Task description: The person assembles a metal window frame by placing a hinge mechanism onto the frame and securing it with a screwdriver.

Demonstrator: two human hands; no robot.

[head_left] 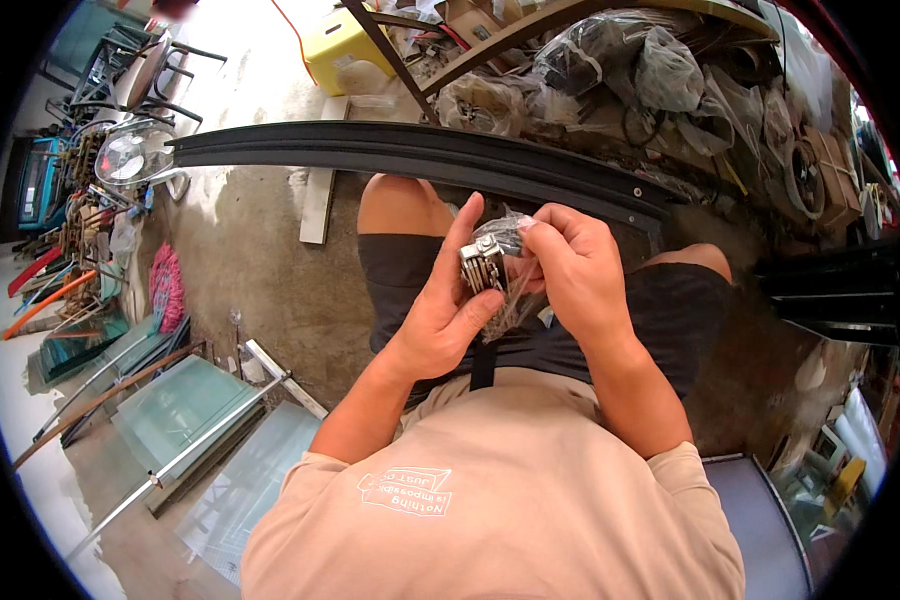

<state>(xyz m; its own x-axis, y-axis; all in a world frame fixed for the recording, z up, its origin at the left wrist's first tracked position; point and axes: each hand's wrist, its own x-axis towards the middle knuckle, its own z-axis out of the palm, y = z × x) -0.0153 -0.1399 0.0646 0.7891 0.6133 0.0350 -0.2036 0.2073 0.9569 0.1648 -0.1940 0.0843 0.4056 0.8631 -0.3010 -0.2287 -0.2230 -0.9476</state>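
In front of my lap my left hand [444, 305] is closed round a small silver metal fitting with stacked plates [483, 264], its thumb pressed on the near end. A crinkled clear plastic bag [516, 306] hangs beside and partly behind the metal piece. With thumb and fingers pinched together, my right hand [573, 262] grips the upper part of that bag. Just beyond both hands, a long dark metal profile [390, 148] lies across from left to right above my knees. The fitting's underside is hidden by my left fingers.
A yellow plastic stool [342, 52] stands at the far side. Heaped plastic bags [667, 75] and scrap fill the far right. Glass sheets [175, 412] lean at the left, near a pink bundle [167, 288]. Black profiles [830, 292] jut in from the right.
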